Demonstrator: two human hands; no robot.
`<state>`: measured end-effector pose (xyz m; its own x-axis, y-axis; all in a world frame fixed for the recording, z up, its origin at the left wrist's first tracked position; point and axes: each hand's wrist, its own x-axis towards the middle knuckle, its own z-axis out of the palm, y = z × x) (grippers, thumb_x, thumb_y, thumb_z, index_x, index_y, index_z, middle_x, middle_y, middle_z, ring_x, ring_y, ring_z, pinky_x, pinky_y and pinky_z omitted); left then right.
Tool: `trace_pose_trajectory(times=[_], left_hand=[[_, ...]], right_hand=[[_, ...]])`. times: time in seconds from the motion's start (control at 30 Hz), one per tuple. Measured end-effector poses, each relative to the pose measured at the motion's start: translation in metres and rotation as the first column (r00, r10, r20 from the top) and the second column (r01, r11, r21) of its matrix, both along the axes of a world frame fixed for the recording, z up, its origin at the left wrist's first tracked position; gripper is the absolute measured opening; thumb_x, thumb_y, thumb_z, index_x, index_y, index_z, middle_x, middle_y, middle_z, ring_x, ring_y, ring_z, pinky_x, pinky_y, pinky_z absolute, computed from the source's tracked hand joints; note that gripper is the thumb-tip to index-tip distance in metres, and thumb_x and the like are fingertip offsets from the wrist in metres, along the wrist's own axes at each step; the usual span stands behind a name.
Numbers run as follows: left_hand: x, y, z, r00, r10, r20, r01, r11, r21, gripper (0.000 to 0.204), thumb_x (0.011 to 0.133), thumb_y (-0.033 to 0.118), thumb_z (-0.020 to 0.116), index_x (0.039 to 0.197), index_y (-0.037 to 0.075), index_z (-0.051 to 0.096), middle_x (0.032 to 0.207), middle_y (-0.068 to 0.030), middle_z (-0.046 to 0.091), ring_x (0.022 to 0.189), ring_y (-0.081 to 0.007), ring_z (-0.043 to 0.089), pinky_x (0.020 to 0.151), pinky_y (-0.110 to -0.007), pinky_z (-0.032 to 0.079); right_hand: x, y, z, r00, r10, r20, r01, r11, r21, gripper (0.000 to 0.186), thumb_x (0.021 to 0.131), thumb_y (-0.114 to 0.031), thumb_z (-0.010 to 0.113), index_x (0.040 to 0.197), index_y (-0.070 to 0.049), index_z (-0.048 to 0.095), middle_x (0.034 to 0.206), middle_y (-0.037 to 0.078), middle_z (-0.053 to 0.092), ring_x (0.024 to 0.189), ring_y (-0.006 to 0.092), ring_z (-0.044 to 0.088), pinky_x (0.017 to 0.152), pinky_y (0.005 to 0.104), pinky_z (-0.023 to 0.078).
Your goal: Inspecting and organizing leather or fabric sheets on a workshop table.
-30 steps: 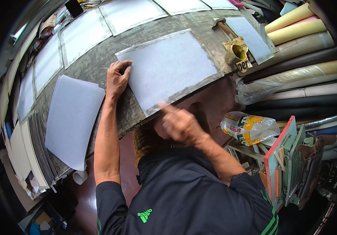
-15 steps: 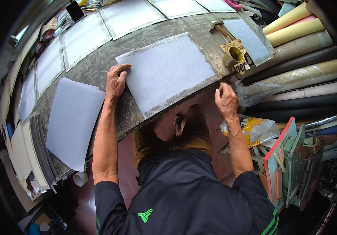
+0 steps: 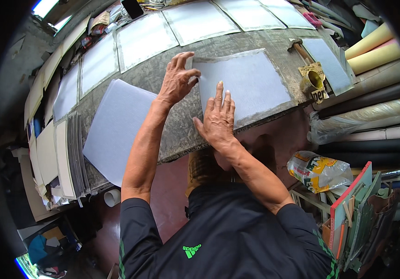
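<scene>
A pale grey-blue sheet (image 3: 253,79) with darker smeared borders lies on the worn dark table before me. At its far left corner my left hand (image 3: 177,78) has fingers and thumb bent around the edge, and a bit of that edge stands up between them. My right hand (image 3: 218,118) lies palm down over the sheet's near left part, fingers stretched out and holding nothing. Left of my left forearm rests a stack of similar plain sheets (image 3: 116,125). Beyond the sheet's right edge stand a yellow-stained can (image 3: 310,83) and a hammer (image 3: 300,49).
Several white sheets with grey borders (image 3: 146,39) line the table's far side. Layered boards (image 3: 72,153) stand at the left end. Rolls of material (image 3: 372,109) are piled on the right, above a plastic bag (image 3: 318,172) and upright boards (image 3: 348,209).
My right hand has come from beside the table's front edge onto the sheet. My left hand has moved to the far left corner, where the edge is now raised. The whole view has shifted.
</scene>
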<state>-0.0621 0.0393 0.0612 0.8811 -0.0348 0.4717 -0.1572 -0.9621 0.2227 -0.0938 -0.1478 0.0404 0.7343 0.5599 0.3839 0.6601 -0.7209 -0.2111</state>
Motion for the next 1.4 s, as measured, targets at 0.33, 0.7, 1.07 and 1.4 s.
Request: trace_pose_trajectory(times=[0.33, 0.7, 1.07, 1.4], left_hand=[[0.014, 0.0, 0.106, 0.96, -0.269, -0.079, 0.28, 0.939, 0.198, 0.011, 0.086, 0.02, 0.07, 0.096, 0.017, 0.067, 0.113, 0.0027, 0.068, 0.135, -0.0213, 0.043, 0.12, -0.05, 0.02], [0.019, -0.02, 0.306, 0.903, -0.425, -0.056, 0.416, 0.9, -0.13, 0.013, 0.09, 0.004, 0.065, 0.104, 0.004, 0.066, 0.105, -0.0086, 0.068, 0.095, -0.0191, 0.065, 0.088, -0.034, 0.055], [0.062, 0.0, 0.275, 0.983, -0.171, 0.058, 0.177, 0.842, -0.51, 0.01, 0.086, 0.007, 0.073, 0.095, 0.002, 0.07, 0.09, -0.0075, 0.071, 0.083, -0.0143, 0.065, 0.076, -0.028, 0.054], [0.015, -0.081, 0.121, 0.905, -0.285, 0.316, 0.248, 0.957, 0.153, 0.008, 0.083, 0.003, 0.069, 0.089, 0.006, 0.066, 0.085, -0.006, 0.064, 0.079, -0.0194, 0.06, 0.072, -0.033, 0.052]], right_hand=[[0.037, -0.092, 0.133, 0.974, 0.069, 0.216, -0.012, 0.966, -0.258, 0.018, 0.088, -0.009, 0.054, 0.095, 0.004, 0.064, 0.131, 0.026, 0.057, 0.12, 0.035, 0.056, 0.099, 0.0429, 0.045], [0.108, -0.128, 0.393, 0.987, 0.142, 0.071, -0.097, 0.893, -0.439, 0.033, 0.087, -0.011, 0.059, 0.115, 0.006, 0.06, 0.117, 0.023, 0.063, 0.112, 0.0311, 0.06, 0.099, 0.0403, 0.047], [0.252, -0.095, 0.309, 0.944, 0.243, 0.222, -0.215, 0.966, -0.144, 0.044, 0.087, -0.018, 0.059, 0.126, 0.002, 0.055, 0.124, 0.023, 0.06, 0.12, 0.0372, 0.054, 0.102, 0.0441, 0.043], [0.217, -0.157, 0.127, 0.781, 0.189, 0.595, -0.215, 0.976, -0.028, 0.01, 0.09, -0.013, 0.063, 0.088, -0.004, 0.068, 0.124, 0.015, 0.064, 0.114, 0.0289, 0.06, 0.097, 0.0399, 0.052]])
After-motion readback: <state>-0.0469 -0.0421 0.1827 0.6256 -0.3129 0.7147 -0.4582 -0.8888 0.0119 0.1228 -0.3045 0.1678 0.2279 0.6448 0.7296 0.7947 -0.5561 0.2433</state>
